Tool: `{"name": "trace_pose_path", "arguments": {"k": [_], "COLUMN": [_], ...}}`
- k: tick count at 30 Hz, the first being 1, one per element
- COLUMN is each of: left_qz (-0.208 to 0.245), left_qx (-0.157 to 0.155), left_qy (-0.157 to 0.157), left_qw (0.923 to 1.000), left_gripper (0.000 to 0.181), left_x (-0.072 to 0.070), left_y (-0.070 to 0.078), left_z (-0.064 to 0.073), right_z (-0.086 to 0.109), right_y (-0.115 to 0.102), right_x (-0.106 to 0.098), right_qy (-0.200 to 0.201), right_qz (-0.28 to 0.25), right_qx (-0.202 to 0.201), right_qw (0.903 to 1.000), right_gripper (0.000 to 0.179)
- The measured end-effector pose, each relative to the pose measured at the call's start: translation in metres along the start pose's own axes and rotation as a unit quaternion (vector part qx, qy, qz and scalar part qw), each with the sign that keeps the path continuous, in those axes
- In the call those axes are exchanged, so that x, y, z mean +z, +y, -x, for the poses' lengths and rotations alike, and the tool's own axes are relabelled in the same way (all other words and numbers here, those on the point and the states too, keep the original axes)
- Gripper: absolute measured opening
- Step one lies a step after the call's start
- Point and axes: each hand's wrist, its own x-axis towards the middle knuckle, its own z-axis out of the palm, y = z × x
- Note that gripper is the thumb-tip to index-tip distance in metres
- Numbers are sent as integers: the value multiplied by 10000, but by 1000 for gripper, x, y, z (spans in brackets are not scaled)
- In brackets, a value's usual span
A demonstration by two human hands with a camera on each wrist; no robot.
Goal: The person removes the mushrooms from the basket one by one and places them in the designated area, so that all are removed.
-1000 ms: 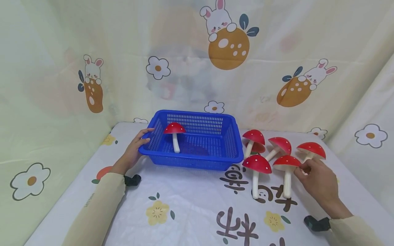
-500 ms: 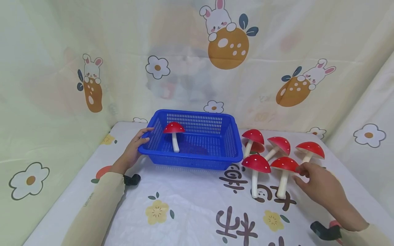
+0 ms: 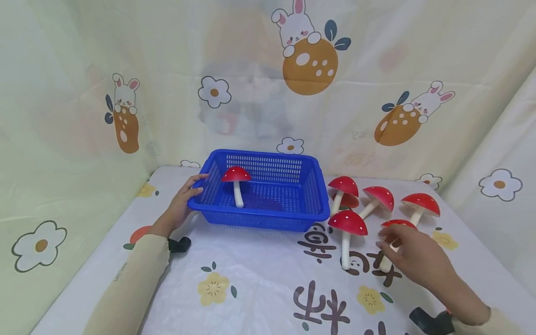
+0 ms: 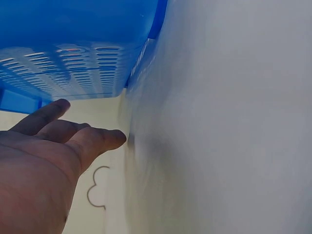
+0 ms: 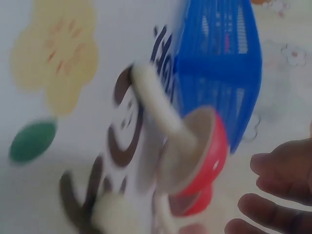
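Note:
A blue plastic basket stands at the table's back, with one red-capped toy mushroom leaning inside at its left. My left hand rests against the basket's left rim; the left wrist view shows its fingers extended beside the slotted wall. Right of the basket stand several similar toy mushrooms. My right hand is over the front-right mushroom, covering part of its cap and stem. Its fingers are loosely bent and spread in the right wrist view, with nothing seen gripped.
A white printed cloth covers the table. Behind it hangs a cream curtain with rabbit and flower prints. A dark strap piece is at my right wrist, another at my left.
My right hand has shifted left from the front-right mushroom's cap edge to over it. That mushroom tilted, its stem foot moving slightly left. My left hand stays at the basket.

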Motion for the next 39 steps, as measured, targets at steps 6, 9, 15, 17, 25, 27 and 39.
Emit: {"name": "trace_pose_path", "arguments": {"k": [6,9,15,17,25,27,39], "left_qz": [15,22,54,66,74,88,-10], "left_qx": [22,35,27,56,16,0,51], "left_qy": [-4,-8,-80,-103,-38,-69,-10], "left_qw": [10000,10000,10000,9999,10000,9999,10000], "left_gripper": [48,48,49,49,49,49,50], "left_x": [-1,-1,0,0,2,4,0], "left_y": [-1,-1,1,1,2,2,2], "left_z": [0,0,0,0,-1,-3,-1], "right_z": [-3,-7,-25,-33,-94,-119,-248], "right_y": [-29,-43,-71,-81,-123,-129,-156], "right_x": [-5,-8,-18,-24,-45,-45,31], "right_qy": [160,266,226,271,138,-70,-398], "right_qz": [-26,-8,-13,-112,-308,-276,-1524], "right_qx": [-362,-585,-916,-1007,-1171,-1102,-1547], "right_qw": [9992,9979,9955,9945,9925,9935,9753], "right_gripper": [35,36,31,29,25,25,24]}}
